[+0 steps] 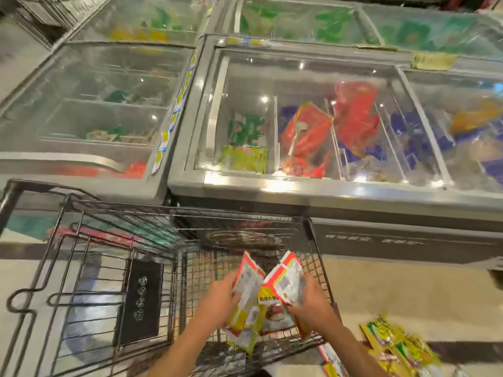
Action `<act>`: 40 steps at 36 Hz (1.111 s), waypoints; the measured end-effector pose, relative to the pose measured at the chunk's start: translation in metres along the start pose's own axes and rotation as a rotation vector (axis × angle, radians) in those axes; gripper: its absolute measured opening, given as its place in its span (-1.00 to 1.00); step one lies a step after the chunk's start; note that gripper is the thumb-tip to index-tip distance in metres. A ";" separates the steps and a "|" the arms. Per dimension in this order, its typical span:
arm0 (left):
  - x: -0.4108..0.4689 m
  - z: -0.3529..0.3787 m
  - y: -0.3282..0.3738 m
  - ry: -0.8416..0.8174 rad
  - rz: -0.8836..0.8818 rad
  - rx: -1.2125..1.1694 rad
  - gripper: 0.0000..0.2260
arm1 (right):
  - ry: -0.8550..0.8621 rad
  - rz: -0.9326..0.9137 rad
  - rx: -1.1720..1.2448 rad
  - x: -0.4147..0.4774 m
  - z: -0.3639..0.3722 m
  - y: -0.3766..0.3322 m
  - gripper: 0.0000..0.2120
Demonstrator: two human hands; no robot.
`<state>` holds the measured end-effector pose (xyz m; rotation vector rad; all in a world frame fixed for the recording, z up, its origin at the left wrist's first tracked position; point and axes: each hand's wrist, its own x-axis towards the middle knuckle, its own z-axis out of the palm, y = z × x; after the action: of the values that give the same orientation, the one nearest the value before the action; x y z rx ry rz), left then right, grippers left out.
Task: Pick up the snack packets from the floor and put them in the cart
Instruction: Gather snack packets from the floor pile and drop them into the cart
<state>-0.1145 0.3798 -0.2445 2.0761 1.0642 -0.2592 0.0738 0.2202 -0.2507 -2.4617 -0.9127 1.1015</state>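
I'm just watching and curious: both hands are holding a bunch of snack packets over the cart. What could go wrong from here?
1. The held packets, fanned loosely between the left hand and right hand, sit close to the right wall of the cart; one might slip out and land outside.
2. The floor packets lie right beside the cart, so they might get stepped on or rolled over.

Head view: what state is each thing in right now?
left hand, gripping the held packets above the cart
right hand, gripping them too
held packets, over the basket, not released
floor packets, lying beside the cart, unpicked
cart, standing by the freezers
freezers, glass lids closed
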 end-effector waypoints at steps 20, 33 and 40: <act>0.066 0.120 -0.057 -0.151 -0.323 -0.127 -0.51 | -0.270 0.136 -0.351 0.114 0.103 0.070 -0.15; 0.070 0.095 -0.045 -0.168 -0.236 -0.106 -0.57 | -0.205 0.177 -0.188 0.114 0.101 0.067 -0.21; 0.068 0.035 -0.005 -0.093 0.003 0.071 -0.54 | 0.019 0.030 -0.016 0.080 0.033 0.030 -0.45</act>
<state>-0.0700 0.3972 -0.3043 2.1071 1.0086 -0.3929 0.1022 0.2497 -0.3325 -2.5024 -0.8848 1.0823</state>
